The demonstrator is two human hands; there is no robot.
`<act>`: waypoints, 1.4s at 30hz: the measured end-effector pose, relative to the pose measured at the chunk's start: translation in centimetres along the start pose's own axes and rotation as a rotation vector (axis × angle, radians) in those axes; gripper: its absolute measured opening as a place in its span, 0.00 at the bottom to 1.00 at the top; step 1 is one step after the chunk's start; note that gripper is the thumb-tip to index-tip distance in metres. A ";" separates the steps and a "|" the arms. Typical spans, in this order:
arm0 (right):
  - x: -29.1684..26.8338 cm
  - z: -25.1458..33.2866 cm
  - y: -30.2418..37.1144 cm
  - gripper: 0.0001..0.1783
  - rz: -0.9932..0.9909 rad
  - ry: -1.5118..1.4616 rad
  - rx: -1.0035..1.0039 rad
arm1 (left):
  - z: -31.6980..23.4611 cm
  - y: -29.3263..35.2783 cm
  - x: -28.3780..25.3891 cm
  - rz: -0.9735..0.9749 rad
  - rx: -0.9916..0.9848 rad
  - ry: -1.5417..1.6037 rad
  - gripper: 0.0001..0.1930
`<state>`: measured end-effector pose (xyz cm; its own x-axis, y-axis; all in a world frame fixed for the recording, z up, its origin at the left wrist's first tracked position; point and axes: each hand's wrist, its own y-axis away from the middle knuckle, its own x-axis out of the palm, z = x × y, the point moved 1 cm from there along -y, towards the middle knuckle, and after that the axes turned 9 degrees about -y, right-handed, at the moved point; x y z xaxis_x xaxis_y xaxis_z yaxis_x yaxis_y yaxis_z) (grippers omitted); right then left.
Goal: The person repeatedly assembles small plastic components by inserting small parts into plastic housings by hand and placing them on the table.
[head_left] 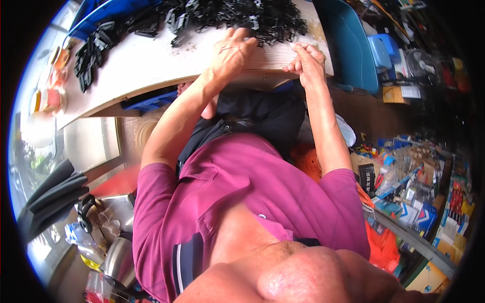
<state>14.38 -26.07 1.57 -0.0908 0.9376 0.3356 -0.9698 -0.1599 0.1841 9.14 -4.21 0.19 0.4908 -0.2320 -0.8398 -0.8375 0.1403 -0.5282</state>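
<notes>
Many small black plastic pieces (222, 15) lie heaped along the far side of a pale wooden tabletop (151, 58). My left hand (233, 53) rests at the near edge of that heap, its fingers bent and drawn together; their tips and anything between them are hidden. Farther right, close to the table's front right corner, my right hand (309, 63) is closed, with thumb and forefinger pressed together. What it pinches, if anything, is too small to make out. A separate group of longer black pieces (90, 63) sits at the table's left end.
A blue bin (81, 25) stands behind the table at the left, and a teal tub (353, 45) adjoins its right end. Lidded jars (50, 100) line the window side. Shelves with mixed packages (419, 202) fill the right; a metal kettle (120, 260) is lower left.
</notes>
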 end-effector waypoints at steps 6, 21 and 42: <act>3.2 -0.6 0.6 0.13 0.134 0.109 0.108 | 0.3 0.6 -0.3 -0.116 0.057 0.115 0.07; 5.0 -2.2 1.7 0.13 0.274 0.128 0.044 | -1.0 1.7 -1.9 0.156 -0.716 1.348 0.15; 9.2 -3.7 3.2 0.07 0.299 -0.166 0.044 | 20.9 6.8 -5.9 -0.186 -0.219 -0.461 0.13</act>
<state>9.58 -16.80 1.87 -0.3279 0.7845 0.5263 -0.8948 -0.4367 0.0934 5.59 18.25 -1.05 0.6490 0.2195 -0.7284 -0.7326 -0.0779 -0.6762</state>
